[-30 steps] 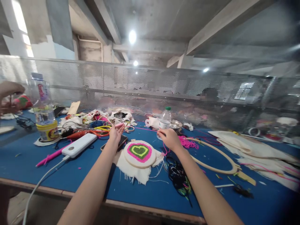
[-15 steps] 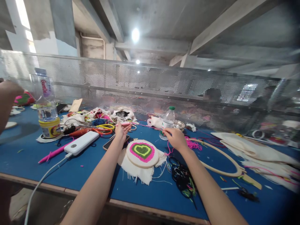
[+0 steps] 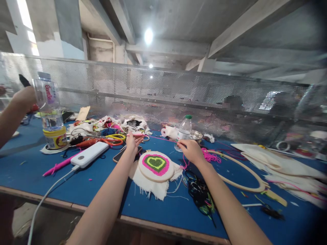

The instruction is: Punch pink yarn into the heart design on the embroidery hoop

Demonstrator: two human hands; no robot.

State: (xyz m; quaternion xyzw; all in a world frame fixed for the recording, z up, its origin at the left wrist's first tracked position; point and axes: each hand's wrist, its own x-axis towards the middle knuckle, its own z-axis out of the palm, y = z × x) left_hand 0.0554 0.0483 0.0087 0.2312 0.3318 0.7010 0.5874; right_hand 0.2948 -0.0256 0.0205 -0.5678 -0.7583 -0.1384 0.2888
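Currently both hands sit just beyond the small embroidery hoop (image 3: 156, 166). Left hand (image 3: 132, 144) is raised off the counter (image 3: 102, 190), fingers pinched shut on a slim pink tool (image 3: 136, 135), probably a punch needle, held roughly level at fingertip height. Right hand (image 3: 192, 151) is curled closed, knuckles up, pinching what looks like the pink thread (image 3: 184, 162); the exact grip is hidden behind the knuckles. That thread trails down from the right hand toward the hoop's right edge, so the two hands appear set apart to keep the strand clear of the work.

Hoop lies flat on the counter between the forearms, cloth stretched in it, raw edges spilling out below. Stitched motif: green heart inside a pink ring.

Outward, right side: loose pink yarn (image 3: 211, 157) just past the right hand; a dark thread tangle (image 3: 199, 195) under the right forearm; a large empty wooden hoop (image 3: 242, 173) lying flat; pale fabric pieces (image 3: 281, 166) further right. A small green-capped bottle (image 3: 183, 131) stands just behind the right hand.

Left side: a phone (image 3: 122, 154) partly under the left wrist; white power bank (image 3: 89, 154) with cable running off the counter edge; pink pen (image 3: 60, 165); orange-handled scissors (image 3: 112, 141); heap of scraps behind. A taller water bottle (image 3: 49, 109) stands on a yellow tub. Another person's arm (image 3: 15, 112) enters at far left.
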